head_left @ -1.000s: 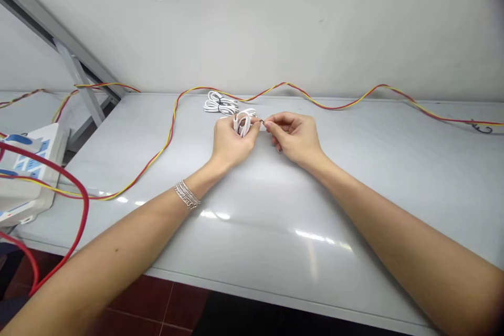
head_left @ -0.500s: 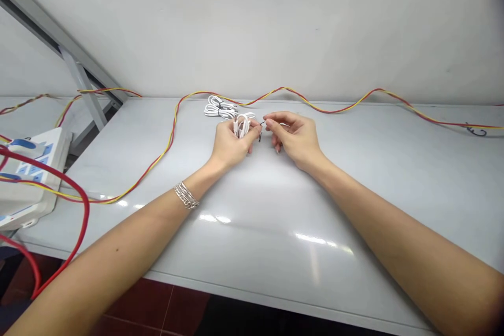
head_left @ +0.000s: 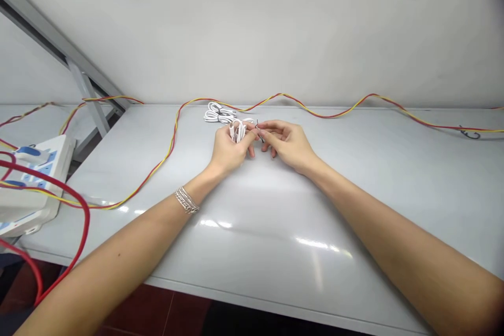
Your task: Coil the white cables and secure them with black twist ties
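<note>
My left hand (head_left: 229,149) is closed round a coiled white cable (head_left: 238,130), whose plug end sticks up beside the thumb. A thin black twist tie (head_left: 261,138) shows between the fingertips of both hands. Thumb and forefinger of my right hand (head_left: 290,144) pinch at this tie, right up against the left fingertips. Just behind my left hand, further coiled white cables (head_left: 219,113), bound with black ties, lie on the grey table (head_left: 252,231).
A twisted red and yellow wire (head_left: 173,136) snakes along the table's back edge and down the left. At left stands a white power strip (head_left: 51,168) with blue sockets, near a thick red cable (head_left: 84,210). A dark tie (head_left: 470,133) lies far right.
My right hand has moved left, so its fingertips now meet those of my left hand at the twist tie. The view has tilted slightly up.
</note>
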`<state>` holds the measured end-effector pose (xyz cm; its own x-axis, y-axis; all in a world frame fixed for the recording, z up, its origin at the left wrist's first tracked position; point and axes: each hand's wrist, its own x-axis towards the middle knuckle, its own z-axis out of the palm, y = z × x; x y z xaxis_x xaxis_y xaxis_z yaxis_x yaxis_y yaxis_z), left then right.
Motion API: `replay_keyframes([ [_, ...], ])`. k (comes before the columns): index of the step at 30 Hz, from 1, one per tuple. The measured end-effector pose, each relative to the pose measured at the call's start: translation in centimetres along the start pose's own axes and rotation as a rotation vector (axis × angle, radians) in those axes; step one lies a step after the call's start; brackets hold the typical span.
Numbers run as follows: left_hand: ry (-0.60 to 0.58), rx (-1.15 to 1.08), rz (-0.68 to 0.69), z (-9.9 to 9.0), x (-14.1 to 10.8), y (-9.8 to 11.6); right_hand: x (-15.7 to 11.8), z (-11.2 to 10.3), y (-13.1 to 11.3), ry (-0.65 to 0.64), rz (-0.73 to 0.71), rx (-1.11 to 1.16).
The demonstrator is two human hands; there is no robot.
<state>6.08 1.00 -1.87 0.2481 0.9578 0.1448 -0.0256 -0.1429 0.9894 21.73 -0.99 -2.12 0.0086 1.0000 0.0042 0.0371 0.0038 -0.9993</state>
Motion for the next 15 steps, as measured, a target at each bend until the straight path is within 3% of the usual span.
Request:
replay_keyframes([
  [7, 0.032, -0.026, -0.060, -0.04, 0.02, -0.04, 0.08, -0.36, 0.08, -0.012, 0.022, 0.097],
  [15, -0.006, -0.186, -0.142, -0.44, 0.47, 0.46, 0.15, -0.49, -0.18, 0.092, 0.042, 0.200],
])
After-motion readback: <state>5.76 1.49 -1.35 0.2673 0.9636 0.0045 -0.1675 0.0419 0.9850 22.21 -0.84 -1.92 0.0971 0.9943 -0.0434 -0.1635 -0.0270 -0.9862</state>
